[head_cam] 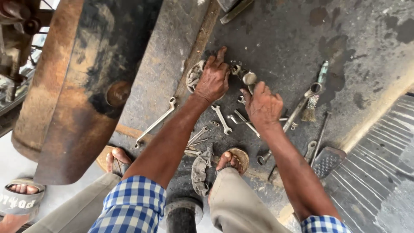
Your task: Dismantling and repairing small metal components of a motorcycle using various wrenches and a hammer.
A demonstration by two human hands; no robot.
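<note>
Lying on the dark, oil-stained floor (280, 43), a small metal socket piece (246, 77) sits between the two hands, its long axis running roughly from upper left to lower right, the rounder end toward the right hand. It rests just beyond the right hand's fingertips and just beside the left hand's thumb side.

Around it the greasy floor carries a scatter of tools: a long spanner (155, 123) to the left pointing diagonally, a short open-ended spanner (222, 119) near the wrists, a ring spanner (302, 103) angled up to the right, a worn brush (311, 105) beside it, and a dirty rag (200, 170) by the sandalled feet. A big rusty metal body (73, 86) stands at the left, and a ribbed plate (379, 164) lies at the lower right.

The left hand (212, 77) reaches forward palm-down, fingers spread and pressed on a round, shallow dish-like part (192, 77), covering it rather than closing round it. The right hand (264, 105) is also palm-down, fingers curled toward the socket piece; whether they actually pinch anything cannot be told, since the fingertips are hidden. Both forearms stretch out from blue checked sleeves.
</note>
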